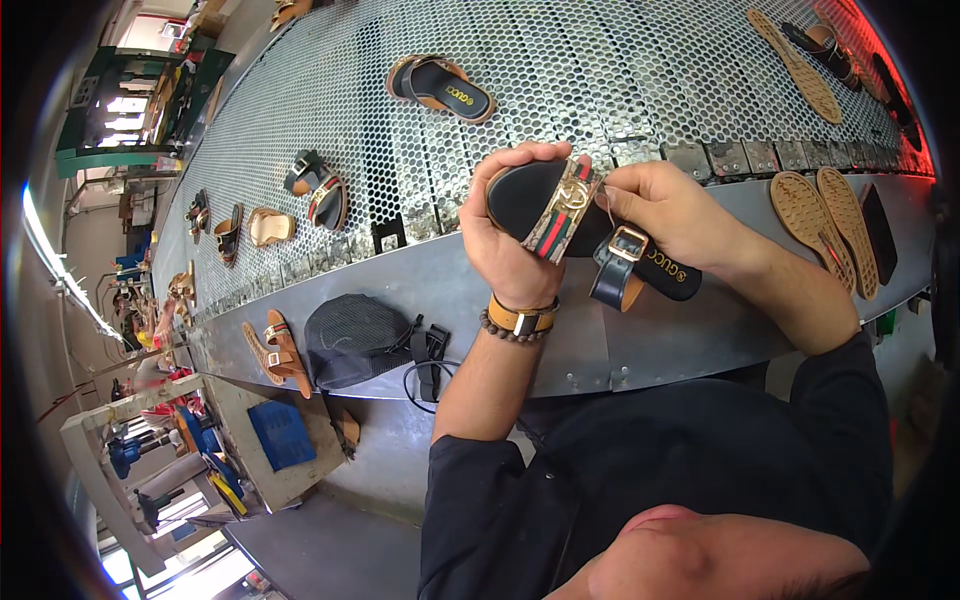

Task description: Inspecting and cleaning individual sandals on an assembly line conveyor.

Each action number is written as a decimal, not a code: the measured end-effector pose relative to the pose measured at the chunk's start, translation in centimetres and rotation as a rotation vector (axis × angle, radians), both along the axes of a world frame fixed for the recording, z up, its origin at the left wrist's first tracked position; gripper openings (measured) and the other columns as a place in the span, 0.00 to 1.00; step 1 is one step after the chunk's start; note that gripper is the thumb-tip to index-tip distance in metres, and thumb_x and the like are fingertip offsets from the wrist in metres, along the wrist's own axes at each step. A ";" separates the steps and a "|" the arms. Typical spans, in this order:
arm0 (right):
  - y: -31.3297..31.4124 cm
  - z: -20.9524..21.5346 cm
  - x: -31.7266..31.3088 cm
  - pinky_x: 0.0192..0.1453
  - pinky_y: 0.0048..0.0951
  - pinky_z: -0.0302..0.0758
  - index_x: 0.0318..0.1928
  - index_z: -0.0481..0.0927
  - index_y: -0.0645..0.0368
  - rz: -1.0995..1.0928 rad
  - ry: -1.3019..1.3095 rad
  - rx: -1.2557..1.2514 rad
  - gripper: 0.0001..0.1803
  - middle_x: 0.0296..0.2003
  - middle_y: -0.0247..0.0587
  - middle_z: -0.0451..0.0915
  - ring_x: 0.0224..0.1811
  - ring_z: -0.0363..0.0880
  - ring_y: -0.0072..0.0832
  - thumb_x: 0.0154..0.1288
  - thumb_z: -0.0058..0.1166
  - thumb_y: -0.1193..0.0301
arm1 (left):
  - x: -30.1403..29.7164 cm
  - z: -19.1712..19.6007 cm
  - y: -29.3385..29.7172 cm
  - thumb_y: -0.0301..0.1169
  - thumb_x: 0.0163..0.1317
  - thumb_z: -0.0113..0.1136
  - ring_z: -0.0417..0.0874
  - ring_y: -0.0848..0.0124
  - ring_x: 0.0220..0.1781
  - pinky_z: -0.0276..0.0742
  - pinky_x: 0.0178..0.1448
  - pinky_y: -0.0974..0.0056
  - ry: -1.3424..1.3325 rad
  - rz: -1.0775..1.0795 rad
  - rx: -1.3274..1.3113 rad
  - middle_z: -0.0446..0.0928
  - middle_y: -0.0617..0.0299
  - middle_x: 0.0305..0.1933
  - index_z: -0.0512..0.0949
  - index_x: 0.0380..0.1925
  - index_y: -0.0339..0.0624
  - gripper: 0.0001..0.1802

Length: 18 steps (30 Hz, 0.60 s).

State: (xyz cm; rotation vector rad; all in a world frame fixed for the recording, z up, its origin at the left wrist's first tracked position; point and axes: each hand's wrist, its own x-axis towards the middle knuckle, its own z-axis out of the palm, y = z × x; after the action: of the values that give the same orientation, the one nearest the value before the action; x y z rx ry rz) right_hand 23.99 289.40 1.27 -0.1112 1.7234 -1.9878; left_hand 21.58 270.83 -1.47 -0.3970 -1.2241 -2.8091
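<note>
Between my hands, above the near metal ledge, is a slide sandal (515, 197) with a black footbed. Across its front runs a patterned strap (545, 237) with a green-red-green stripe and a gold ornament; a black strap (612, 282) with a gold buckle crosses farther back. My left hand (497, 255) is wrapped round the toe end from the left, palm beneath and fingers over the far edge. My right hand (665, 208) is closed, thumb and fingers pinching at the right edge of the patterned strap. Whatever small piece those fingertips may hold is hidden.
Beyond the ledge (650, 345) lies a metal mesh conveyor (330, 110) carrying a black-footbed sandal (470, 100) and several more at left. Tan soles (795, 205) rest at right. A black mesh bag (350, 340) and brown sandals (285, 350) are on the left ledge.
</note>
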 end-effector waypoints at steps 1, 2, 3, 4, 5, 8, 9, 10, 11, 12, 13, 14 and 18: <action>0.0 0.2 0.1 0.33 0.22 0.73 0.42 0.83 0.67 -0.014 0.013 0.054 0.16 0.30 0.27 0.82 0.30 0.75 0.11 0.83 0.47 0.69 | 0.1 0.0 0.1 0.26 0.75 0.47 0.85 0.46 0.57 0.85 0.62 0.32 -0.004 0.015 -0.014 0.81 0.41 0.51 0.76 0.52 0.27 0.14; 0.1 0.4 0.1 0.33 0.22 0.73 0.42 0.83 0.67 -0.016 0.011 0.056 0.16 0.30 0.27 0.82 0.30 0.75 0.11 0.83 0.47 0.69 | 0.2 0.1 0.4 0.26 0.75 0.47 0.85 0.46 0.57 0.85 0.62 0.32 -0.005 0.012 -0.012 0.81 0.41 0.51 0.76 0.52 0.27 0.14; 0.2 0.5 0.2 0.32 0.23 0.72 0.41 0.83 0.68 -0.026 0.008 0.077 0.16 0.29 0.28 0.81 0.28 0.74 0.12 0.83 0.47 0.70 | 0.3 0.2 0.6 0.26 0.75 0.47 0.85 0.46 0.57 0.85 0.62 0.32 -0.007 0.005 -0.003 0.81 0.41 0.51 0.76 0.52 0.27 0.14; 0.4 0.6 0.2 0.30 0.23 0.71 0.41 0.84 0.68 -0.036 0.004 0.097 0.16 0.28 0.28 0.81 0.27 0.73 0.12 0.82 0.47 0.70 | 0.4 0.3 0.9 0.26 0.75 0.47 0.85 0.47 0.57 0.85 0.62 0.32 -0.010 -0.002 0.005 0.81 0.41 0.51 0.75 0.51 0.27 0.14; 0.4 0.5 0.3 0.30 0.23 0.71 0.41 0.84 0.68 -0.037 0.005 0.098 0.16 0.28 0.28 0.81 0.27 0.73 0.12 0.82 0.47 0.70 | 0.4 0.1 0.9 0.26 0.75 0.47 0.85 0.47 0.57 0.85 0.62 0.32 -0.009 -0.003 0.006 0.81 0.41 0.51 0.75 0.51 0.27 0.14; 0.6 0.6 0.5 0.28 0.25 0.69 0.39 0.84 0.69 -0.071 0.023 0.182 0.16 0.24 0.29 0.80 0.25 0.72 0.13 0.81 0.49 0.69 | 0.3 -0.4 1.0 0.31 0.77 0.45 0.84 0.46 0.58 0.85 0.63 0.34 -0.024 -0.033 0.020 0.81 0.41 0.52 0.75 0.53 0.28 0.16; 0.8 0.8 0.6 0.28 0.27 0.69 0.39 0.84 0.69 -0.076 0.049 0.253 0.16 0.23 0.30 0.80 0.24 0.72 0.14 0.80 0.50 0.69 | 0.4 -0.3 1.2 0.33 0.78 0.44 0.84 0.47 0.58 0.84 0.65 0.36 -0.040 -0.069 0.066 0.80 0.40 0.53 0.75 0.54 0.28 0.18; 0.8 0.9 0.7 0.27 0.28 0.69 0.38 0.84 0.70 -0.082 0.074 0.325 0.17 0.22 0.31 0.79 0.23 0.72 0.14 0.80 0.50 0.68 | 0.5 -0.2 1.3 0.35 0.80 0.43 0.84 0.47 0.58 0.84 0.66 0.39 -0.057 -0.105 0.112 0.80 0.40 0.54 0.74 0.55 0.29 0.19; 1.0 0.9 0.7 0.27 0.28 0.69 0.38 0.84 0.70 -0.085 0.074 0.326 0.17 0.22 0.31 0.79 0.23 0.72 0.14 0.80 0.50 0.68 | 0.7 0.0 1.6 0.35 0.80 0.43 0.84 0.47 0.58 0.84 0.66 0.39 -0.056 -0.109 0.113 0.80 0.40 0.54 0.74 0.55 0.29 0.19; 1.1 0.9 0.8 0.27 0.30 0.69 0.38 0.84 0.70 -0.093 0.097 0.337 0.17 0.21 0.33 0.79 0.22 0.72 0.17 0.79 0.51 0.68 | 0.9 0.2 1.7 0.37 0.80 0.41 0.83 0.46 0.61 0.83 0.67 0.39 -0.070 -0.105 0.102 0.79 0.38 0.57 0.74 0.56 0.29 0.21; 1.2 0.9 0.8 0.28 0.32 0.69 0.37 0.84 0.70 -0.100 0.120 0.349 0.17 0.20 0.36 0.79 0.22 0.73 0.19 0.79 0.51 0.68 | 1.0 0.5 1.8 0.38 0.81 0.39 0.82 0.46 0.63 0.81 0.69 0.40 -0.084 -0.102 0.090 0.79 0.36 0.60 0.73 0.58 0.28 0.23; 1.4 1.1 0.9 0.28 0.32 0.69 0.37 0.84 0.70 -0.106 0.118 0.350 0.17 0.20 0.36 0.79 0.22 0.73 0.19 0.79 0.51 0.68 | 1.0 0.8 2.0 0.38 0.81 0.39 0.82 0.46 0.63 0.81 0.69 0.40 -0.086 -0.107 0.090 0.79 0.36 0.60 0.73 0.58 0.28 0.23; 2.0 1.8 0.9 0.29 0.34 0.71 0.38 0.83 0.70 -0.112 0.190 0.416 0.17 0.21 0.42 0.80 0.22 0.75 0.24 0.79 0.50 0.67 | 0.7 1.5 2.1 0.38 0.82 0.36 0.74 0.40 0.73 0.77 0.73 0.38 -0.093 -0.060 -0.165 0.73 0.31 0.68 0.71 0.63 0.24 0.27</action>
State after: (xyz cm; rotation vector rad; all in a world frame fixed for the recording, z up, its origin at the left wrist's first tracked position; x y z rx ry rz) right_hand 24.93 291.39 3.11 -0.0610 2.2736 -1.6922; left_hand 22.25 272.88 0.06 -0.3187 -1.4942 -2.8149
